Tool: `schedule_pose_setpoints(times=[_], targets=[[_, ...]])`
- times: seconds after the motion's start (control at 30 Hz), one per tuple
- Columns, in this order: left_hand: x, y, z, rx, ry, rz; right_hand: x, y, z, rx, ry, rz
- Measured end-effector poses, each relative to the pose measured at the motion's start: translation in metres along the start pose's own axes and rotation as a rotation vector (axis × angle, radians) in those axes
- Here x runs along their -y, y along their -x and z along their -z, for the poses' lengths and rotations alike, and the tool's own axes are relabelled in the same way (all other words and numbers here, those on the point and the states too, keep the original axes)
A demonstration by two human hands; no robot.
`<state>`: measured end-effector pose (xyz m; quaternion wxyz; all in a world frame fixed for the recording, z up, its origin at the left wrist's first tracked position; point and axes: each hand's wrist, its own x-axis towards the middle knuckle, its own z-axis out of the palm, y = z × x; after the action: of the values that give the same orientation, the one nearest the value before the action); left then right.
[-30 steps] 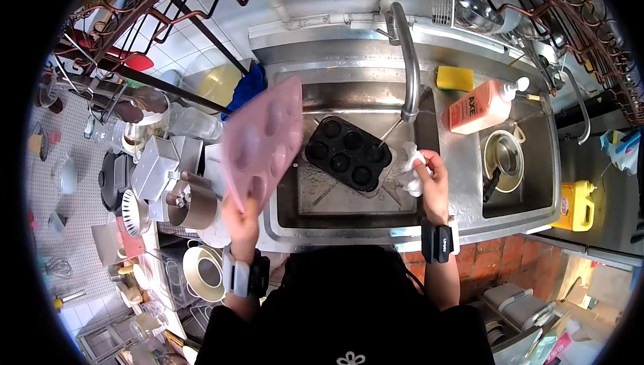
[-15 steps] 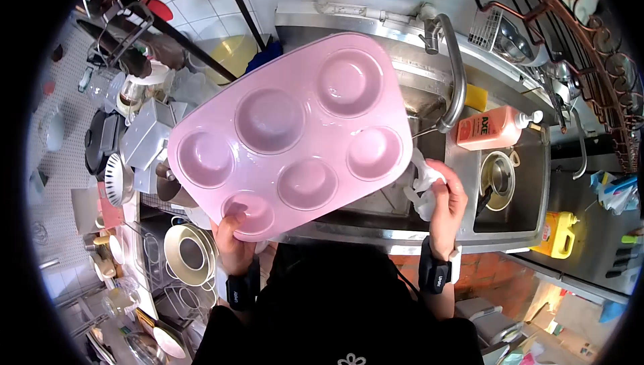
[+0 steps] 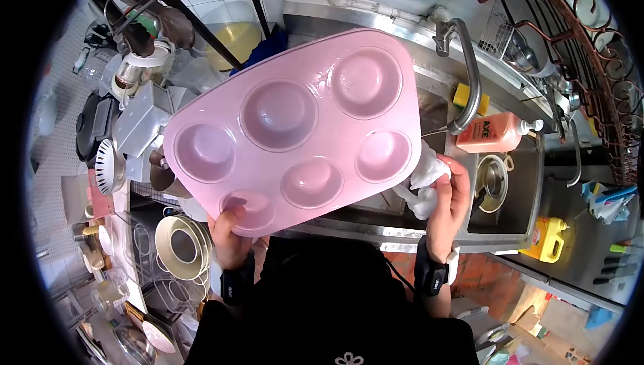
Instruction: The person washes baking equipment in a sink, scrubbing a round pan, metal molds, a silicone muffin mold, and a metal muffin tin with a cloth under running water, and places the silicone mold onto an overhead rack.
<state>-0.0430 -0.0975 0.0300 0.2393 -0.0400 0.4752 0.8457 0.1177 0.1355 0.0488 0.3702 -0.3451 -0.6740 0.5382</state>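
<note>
My left hand grips the lower left corner of a pink six-cup muffin tray, its thumb on one cup. The cups face up toward me, and some look wet and shiny. The tray is held above the left part of a steel sink and hides most of that basin. Near the tray's right edge, my right hand pinches a crumpled white cloth or tissue, part of which hangs down. The black muffin tray seen earlier is hidden.
Behind the sink are a curved faucet and a yellow sponge. A pink soap bottle stands right of the basin. The right basin holds pans. A yellow jug is farther right. Stacked bowls and metal tins fill the left.
The pink tray has swung from edge-on at the left to nearly flat across the view, covering the black tray. The view has turned left. My right hand still holds the white cloth.
</note>
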Motion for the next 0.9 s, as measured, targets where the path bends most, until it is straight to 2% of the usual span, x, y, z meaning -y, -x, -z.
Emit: schedule_pose_setpoints(times=[0.4, 0.5, 0.9], targets=[[0.006, -0.009, 0.014, 0.142, -0.099, -0.040, -0.016, 0.003, 0.016, -0.092, -0.052, -0.039], [0.006, -0.008, -0.002, 0.121, -0.130, -0.073, -0.022, 0.004, 0.023, -0.121, -0.080, -0.052], [0.033, -0.017, 0.006, 0.233, -0.042, 0.012, -0.046, 0.004, 0.053, -0.232, -0.167, -0.090]])
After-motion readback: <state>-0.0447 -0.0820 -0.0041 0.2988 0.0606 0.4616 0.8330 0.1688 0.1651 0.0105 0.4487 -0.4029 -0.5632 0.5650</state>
